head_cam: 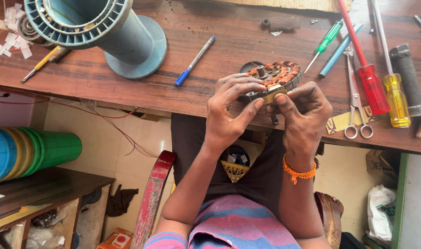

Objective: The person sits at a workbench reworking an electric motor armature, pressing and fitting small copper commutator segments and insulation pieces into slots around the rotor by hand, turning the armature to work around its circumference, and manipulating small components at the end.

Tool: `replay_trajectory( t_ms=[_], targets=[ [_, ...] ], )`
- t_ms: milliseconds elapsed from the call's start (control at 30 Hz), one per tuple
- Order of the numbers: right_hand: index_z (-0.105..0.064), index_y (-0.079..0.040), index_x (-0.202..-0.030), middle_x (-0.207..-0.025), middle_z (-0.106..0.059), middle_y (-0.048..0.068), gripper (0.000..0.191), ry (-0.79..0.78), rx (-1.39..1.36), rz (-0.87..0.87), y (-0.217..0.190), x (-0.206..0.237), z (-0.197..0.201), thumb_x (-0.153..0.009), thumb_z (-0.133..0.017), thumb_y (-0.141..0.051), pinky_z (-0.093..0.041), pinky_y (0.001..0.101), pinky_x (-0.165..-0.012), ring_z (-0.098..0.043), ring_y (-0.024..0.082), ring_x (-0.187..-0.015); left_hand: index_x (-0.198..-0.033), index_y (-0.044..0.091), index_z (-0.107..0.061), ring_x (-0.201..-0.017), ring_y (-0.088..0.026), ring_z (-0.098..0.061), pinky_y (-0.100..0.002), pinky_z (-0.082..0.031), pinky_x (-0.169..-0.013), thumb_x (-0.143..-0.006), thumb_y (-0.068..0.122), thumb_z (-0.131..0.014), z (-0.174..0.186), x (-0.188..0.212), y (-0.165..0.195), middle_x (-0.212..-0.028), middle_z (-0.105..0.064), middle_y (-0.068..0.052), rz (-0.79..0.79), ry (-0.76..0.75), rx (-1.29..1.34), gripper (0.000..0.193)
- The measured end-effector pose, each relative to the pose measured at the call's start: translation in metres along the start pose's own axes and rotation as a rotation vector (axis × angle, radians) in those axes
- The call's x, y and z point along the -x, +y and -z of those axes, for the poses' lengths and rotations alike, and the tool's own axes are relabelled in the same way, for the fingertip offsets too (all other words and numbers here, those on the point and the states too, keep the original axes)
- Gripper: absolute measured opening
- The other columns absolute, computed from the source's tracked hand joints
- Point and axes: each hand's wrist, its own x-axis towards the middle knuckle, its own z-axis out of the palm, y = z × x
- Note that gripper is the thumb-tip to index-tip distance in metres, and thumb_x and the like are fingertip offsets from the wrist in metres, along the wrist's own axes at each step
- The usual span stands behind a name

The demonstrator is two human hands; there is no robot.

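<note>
A round motor stator with copper-coloured windings and a short centre shaft rests at the front edge of the wooden workbench. My left hand grips its near left rim, fingers curled over the top. My right hand pinches a small tan strip against the near rim. An orange thread band sits on the right wrist.
A large teal spool stands at the back left. A blue pen lies beside it. Screwdrivers in green, red and yellow, plus scissors, lie to the right. Green-and-blue spools sit lower left.
</note>
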Motion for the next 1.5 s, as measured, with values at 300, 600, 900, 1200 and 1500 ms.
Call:
replay_trajectory(
  t_ms=[300, 600, 900, 1200, 1500],
  targets=[
    [-0.06, 0.0, -0.098, -0.087, -0.072, 0.012, 0.021, 0.014, -0.066, -0.05, -0.001, 0.0, 0.001, -0.1, -0.08, -0.004, -0.058, 0.0264, -0.07, -0.071, 0.014, -0.074, -0.111, 0.014, -0.073, -0.127, -0.024, -0.062, -0.039, -0.05, -0.112, -0.083, 0.021, -0.088, -0.006, -0.004, 0.007, -0.119, -0.071, -0.003, 0.049, 0.008, -0.115, 0.032],
    [-0.06, -0.001, -0.095, -0.086, -0.072, 0.013, 0.017, -0.003, -0.089, -0.118, -0.012, -0.004, -0.002, -0.098, -0.076, -0.004, -0.058, 0.0274, -0.065, -0.071, 0.016, -0.072, -0.111, 0.016, -0.074, -0.126, -0.023, -0.062, -0.037, -0.052, -0.108, -0.084, 0.021, -0.087, -0.006, -0.005, 0.005, -0.119, -0.071, -0.002, 0.088, -0.005, -0.105, 0.03],
    [-0.061, -0.002, -0.097, -0.091, -0.072, 0.01, 0.019, 0.006, 0.048, -0.034, -0.014, -0.006, 0.006, -0.097, -0.08, -0.002, -0.054, 0.0247, -0.066, -0.066, 0.012, -0.072, -0.107, 0.014, -0.074, -0.122, -0.024, -0.063, -0.037, -0.053, -0.104, -0.084, 0.021, -0.087, -0.009, -0.006, 0.007, -0.117, -0.071, -0.003, 0.091, 0.019, -0.125, 0.028],
    [-0.061, -0.003, -0.096, -0.089, -0.072, 0.008, 0.02, 0.029, 0.064, -0.024, -0.011, -0.006, 0.006, -0.097, -0.082, -0.006, -0.051, 0.0233, -0.066, -0.065, 0.011, -0.072, -0.102, 0.011, -0.071, -0.112, -0.021, -0.065, -0.035, -0.054, -0.098, -0.084, 0.015, -0.084, -0.021, -0.006, 0.014, -0.111, -0.069, -0.003, 0.122, 0.093, -0.142, 0.022],
    [-0.061, -0.004, -0.098, -0.089, -0.073, 0.009, 0.021, -0.123, 0.115, -0.129, -0.024, -0.023, 0.017, -0.095, -0.081, -0.008, -0.052, 0.0237, -0.065, -0.067, 0.011, -0.075, -0.101, 0.011, -0.073, -0.113, -0.021, -0.065, -0.035, -0.054, -0.098, -0.084, 0.018, -0.086, -0.017, -0.007, 0.004, -0.111, -0.07, -0.003, 0.132, 0.037, -0.075, 0.023]
  ],
)
